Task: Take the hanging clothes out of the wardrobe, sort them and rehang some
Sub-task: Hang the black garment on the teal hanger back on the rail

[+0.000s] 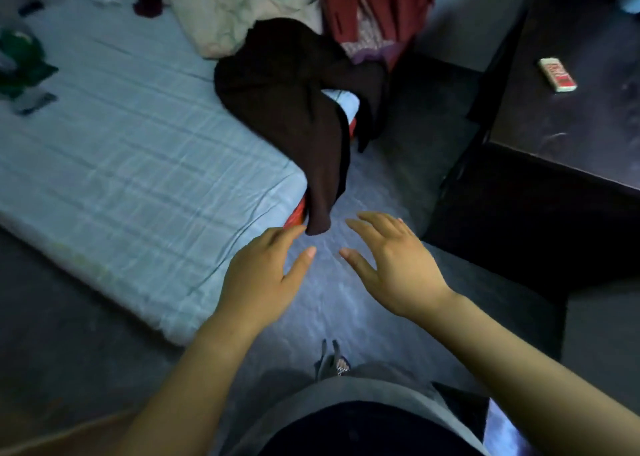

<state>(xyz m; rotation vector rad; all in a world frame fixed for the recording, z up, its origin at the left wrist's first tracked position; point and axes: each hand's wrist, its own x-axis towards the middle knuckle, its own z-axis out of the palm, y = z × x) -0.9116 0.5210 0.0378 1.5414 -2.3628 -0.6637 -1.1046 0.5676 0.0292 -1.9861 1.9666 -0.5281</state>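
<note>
Hovering empty, fingers spread, the left hand (263,275) and right hand (393,265) sit just below the dark brown garment (287,85).

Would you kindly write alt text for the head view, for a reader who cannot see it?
The left hand and right hand, both open, reach toward a dark garment draped over the corner of a pale blue mattress; a red garment is behind.

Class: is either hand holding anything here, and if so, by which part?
Nothing is held. The left hand and right hand are both open, fingers straight. The hanging end of the dark garment lies just beyond the left fingertips, ungripped.
</note>
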